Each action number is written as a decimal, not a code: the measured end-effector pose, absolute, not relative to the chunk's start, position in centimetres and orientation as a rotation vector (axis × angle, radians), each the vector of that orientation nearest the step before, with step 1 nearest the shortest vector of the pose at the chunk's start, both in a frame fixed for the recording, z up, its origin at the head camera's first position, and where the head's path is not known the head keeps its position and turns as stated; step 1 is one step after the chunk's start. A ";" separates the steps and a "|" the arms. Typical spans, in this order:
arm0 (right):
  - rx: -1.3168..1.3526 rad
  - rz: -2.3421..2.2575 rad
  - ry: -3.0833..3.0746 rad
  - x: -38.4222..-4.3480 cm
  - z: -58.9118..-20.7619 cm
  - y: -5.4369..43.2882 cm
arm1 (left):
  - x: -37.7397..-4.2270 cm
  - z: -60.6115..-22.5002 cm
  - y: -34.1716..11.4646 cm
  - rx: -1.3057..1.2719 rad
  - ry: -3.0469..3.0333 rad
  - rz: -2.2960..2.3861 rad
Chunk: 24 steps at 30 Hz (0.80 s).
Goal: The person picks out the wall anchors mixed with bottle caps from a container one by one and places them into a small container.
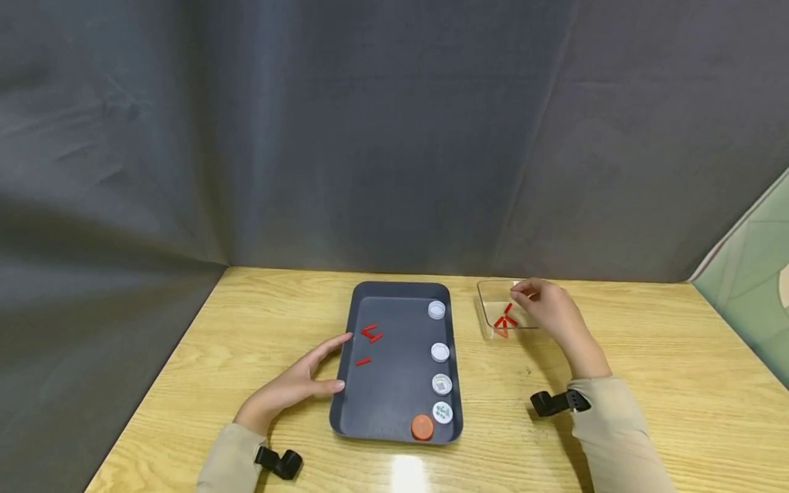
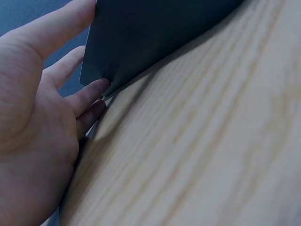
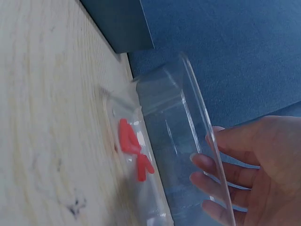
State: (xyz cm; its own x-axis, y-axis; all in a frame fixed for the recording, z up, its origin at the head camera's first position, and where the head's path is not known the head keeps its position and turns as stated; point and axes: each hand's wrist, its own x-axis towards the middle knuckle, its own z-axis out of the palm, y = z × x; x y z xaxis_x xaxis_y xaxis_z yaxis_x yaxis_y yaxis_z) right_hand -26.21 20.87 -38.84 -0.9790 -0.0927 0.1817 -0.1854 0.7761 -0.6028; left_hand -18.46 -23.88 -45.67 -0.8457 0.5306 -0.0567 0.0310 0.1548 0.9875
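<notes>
My right hand (image 1: 545, 308) hovers at the clear plastic box (image 1: 483, 308), with its fingertips reaching over the rim. In the right wrist view its fingers (image 3: 225, 176) are loosely bent, seen partly through the clear wall, and I see nothing between them. Several short red sticks (image 3: 127, 139) lie on the box's floor below. My left hand (image 1: 298, 380) is at the left side of the dark grey tray (image 1: 394, 383), fingers spread, fingertips touching its rim and outer wall. Several red sticks (image 1: 364, 361) lie in the tray's left half.
Along the tray's right side stand several round white caps (image 1: 440, 352). One white disc (image 1: 442, 412) has green marks, and an orange cap (image 1: 422, 427) sits beside it near the front rim. A grey curtain (image 1: 394, 137) hangs behind the wooden table (image 1: 277, 301).
</notes>
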 end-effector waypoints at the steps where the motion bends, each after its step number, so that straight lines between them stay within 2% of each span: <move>1: 0.225 0.979 -2.823 -26.2 -38.7 20.8 | -18.5 -45.6 -23.9 0.540 2.049 1.731; 24: 0.342 1.055 -2.718 -25.8 -37.7 18.3 | -18.9 -45.5 -23.7 0.529 2.072 1.715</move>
State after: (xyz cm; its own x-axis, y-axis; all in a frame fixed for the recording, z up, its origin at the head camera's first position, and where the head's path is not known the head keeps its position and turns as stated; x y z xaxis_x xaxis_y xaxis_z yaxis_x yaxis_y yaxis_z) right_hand -25.81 18.30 -37.70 -0.9519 -0.1397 0.2726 -0.2871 0.7177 -0.6344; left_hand -18.88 -23.69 -45.54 -0.8494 0.5241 -0.0627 0.0361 0.1762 0.9837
